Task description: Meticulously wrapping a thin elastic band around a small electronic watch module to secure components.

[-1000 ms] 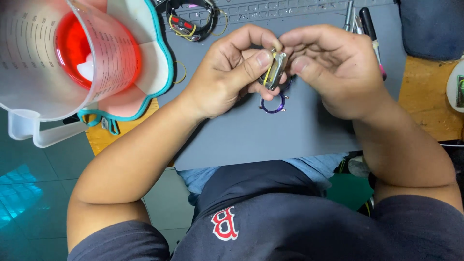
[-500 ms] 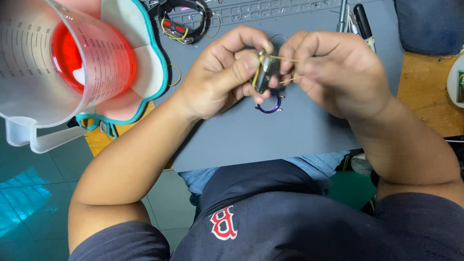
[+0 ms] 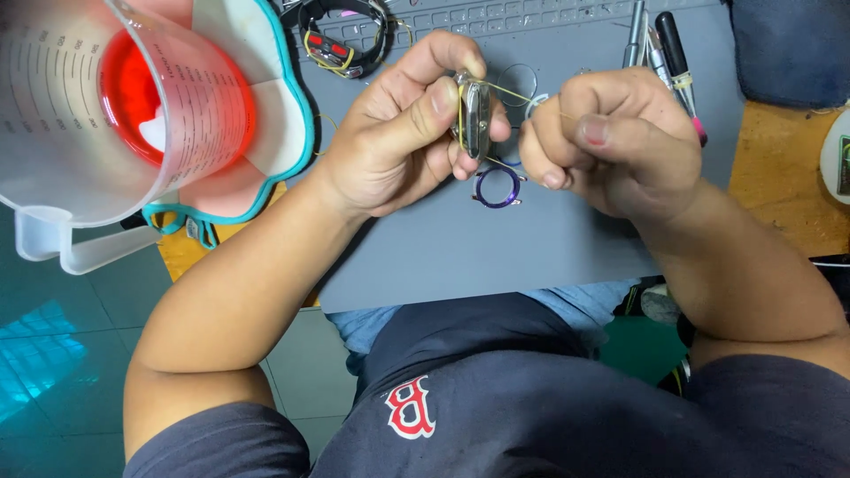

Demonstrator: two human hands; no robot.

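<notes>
Metal clip (image 3: 473,113), small and silvery, sits upright above the grey mat (image 3: 496,248), pinched shut between your left hand (image 3: 403,133) thumb and fingers. At three o'clock, your right hand (image 3: 611,142) closes on yellow wire (image 3: 518,95), pulling it taut; next likely needs steady tension.

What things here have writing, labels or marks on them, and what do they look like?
Measuring jug: top left, see-through plastic, dark scale marks down its side, red inside.
Label: far right edge, small green patch on a white thing, mostly cut off.
No packages, signs or screens show.
</notes>
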